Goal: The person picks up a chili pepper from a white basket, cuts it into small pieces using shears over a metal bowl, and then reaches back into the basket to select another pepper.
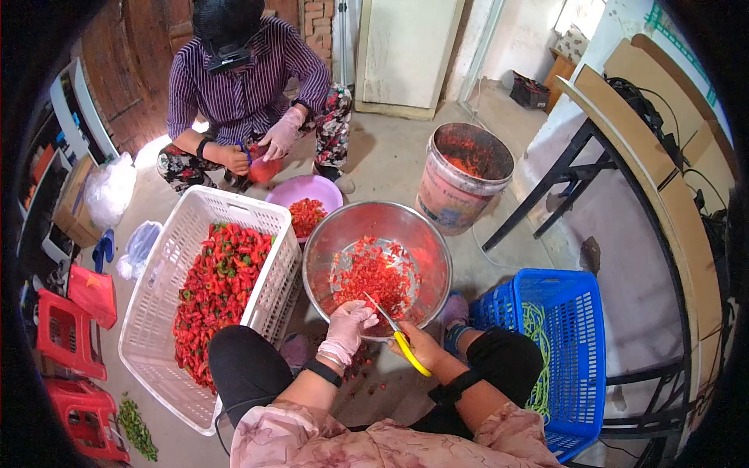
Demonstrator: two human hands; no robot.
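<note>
My left hand (349, 326), in a thin clear glove, is closed at the near rim of a large steel bowl (315, 269). Its fingers pinch a red pepper, mostly hidden by them. In my bare right hand (421, 349) is a pair of scissors (402, 339) with yellow handles. The blades point up and left, right beside my left fingertips. Chopped red pepper (374, 273) covers much of the bowl's bottom. To the left, a white plastic crate (148, 312) holds a heap of whole red peppers (214, 296), a few partly green.
Across from me, a seated person (250, 86) works over a purple basin (328, 191) of chopped pepper. A stained bucket (449, 195) stands behind the bowl. A blue crate (581, 351) with green cord is at my right, red stools (70, 335) at far left.
</note>
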